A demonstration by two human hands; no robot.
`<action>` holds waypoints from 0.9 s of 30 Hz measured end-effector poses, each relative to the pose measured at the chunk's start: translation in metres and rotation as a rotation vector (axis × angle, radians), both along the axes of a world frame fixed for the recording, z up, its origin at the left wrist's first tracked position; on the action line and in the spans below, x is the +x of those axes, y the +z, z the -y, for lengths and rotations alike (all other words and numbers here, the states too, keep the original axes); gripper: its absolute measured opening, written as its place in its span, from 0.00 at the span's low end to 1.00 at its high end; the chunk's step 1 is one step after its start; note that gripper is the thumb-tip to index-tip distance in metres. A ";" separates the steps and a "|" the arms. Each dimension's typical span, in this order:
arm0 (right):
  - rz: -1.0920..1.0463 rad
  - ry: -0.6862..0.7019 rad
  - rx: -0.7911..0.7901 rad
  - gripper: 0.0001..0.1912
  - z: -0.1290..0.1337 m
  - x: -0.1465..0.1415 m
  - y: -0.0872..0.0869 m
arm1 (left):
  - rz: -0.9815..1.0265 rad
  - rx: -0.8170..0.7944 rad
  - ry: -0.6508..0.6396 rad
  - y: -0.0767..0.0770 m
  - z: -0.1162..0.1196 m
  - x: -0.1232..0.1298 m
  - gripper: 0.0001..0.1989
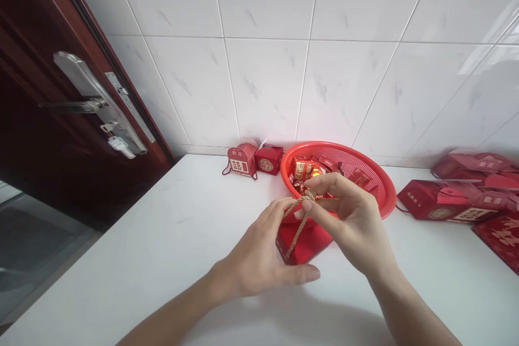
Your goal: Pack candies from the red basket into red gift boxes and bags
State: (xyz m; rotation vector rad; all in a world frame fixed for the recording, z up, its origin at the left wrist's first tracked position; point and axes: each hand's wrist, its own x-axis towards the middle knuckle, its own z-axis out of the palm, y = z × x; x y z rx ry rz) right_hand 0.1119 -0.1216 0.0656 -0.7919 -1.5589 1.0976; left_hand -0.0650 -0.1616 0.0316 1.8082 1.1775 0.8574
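Observation:
A small red gift box point(310, 243) with a twisted tan rope handle point(297, 235) is on the white tabletop between my hands. With thumb and forefinger, my right hand point(351, 216) pinches the rope at its knot, above the box. My left hand point(259, 251) is at the box's left side. Its fingers reach up to the rope, and its thumb is stretched out apart in front of the box. Some left fingertips are hidden behind the rope and box. Just behind the hands, a red plastic basket point(387, 186) holds wrapped sweets point(303, 168).
Two small red boxes, one with cord point(242, 161) and one beside it point(270, 159), stand by the tiled wall point(263, 81). Several red gift boxes point(446, 203) lie at the right. A dark red door point(44, 130) with a metal handle and keys is at the left.

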 end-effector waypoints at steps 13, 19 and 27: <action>-0.011 0.242 -0.190 0.09 -0.003 0.003 0.003 | -0.082 -0.040 0.070 -0.014 -0.006 0.004 0.23; 0.554 0.167 0.073 0.25 0.003 0.008 -0.005 | -0.153 -0.090 0.067 -0.021 -0.004 0.006 0.31; 0.929 -0.150 0.564 0.19 0.002 0.001 -0.018 | -0.233 -0.122 0.088 -0.013 -0.004 0.010 0.20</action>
